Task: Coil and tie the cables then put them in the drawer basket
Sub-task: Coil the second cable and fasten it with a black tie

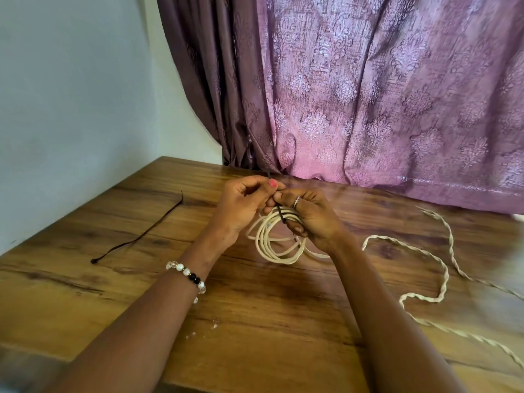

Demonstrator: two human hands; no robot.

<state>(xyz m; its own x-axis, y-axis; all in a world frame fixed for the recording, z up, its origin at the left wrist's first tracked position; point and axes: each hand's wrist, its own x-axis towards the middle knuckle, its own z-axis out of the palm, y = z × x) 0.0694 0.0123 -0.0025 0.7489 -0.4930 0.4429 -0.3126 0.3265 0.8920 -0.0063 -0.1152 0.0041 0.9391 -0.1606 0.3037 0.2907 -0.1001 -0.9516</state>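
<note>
Resting on wooden table (255, 321) | lying loose at right: twisted cable (442, 290) | holding white coiled cable (272, 242) above table, right hand (309, 219) clamped on it | left hand (243, 202) pinching black tie (280, 214) | step: tying coil | next, likely: pulling tie tight | spare tie (141, 234) lying left | basket not visible

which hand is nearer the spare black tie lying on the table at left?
Left. The left hand is up at the white cable coil, pinching the tie there, on the side facing the spare black tie. The right hand grips the coil on the far side.
</note>
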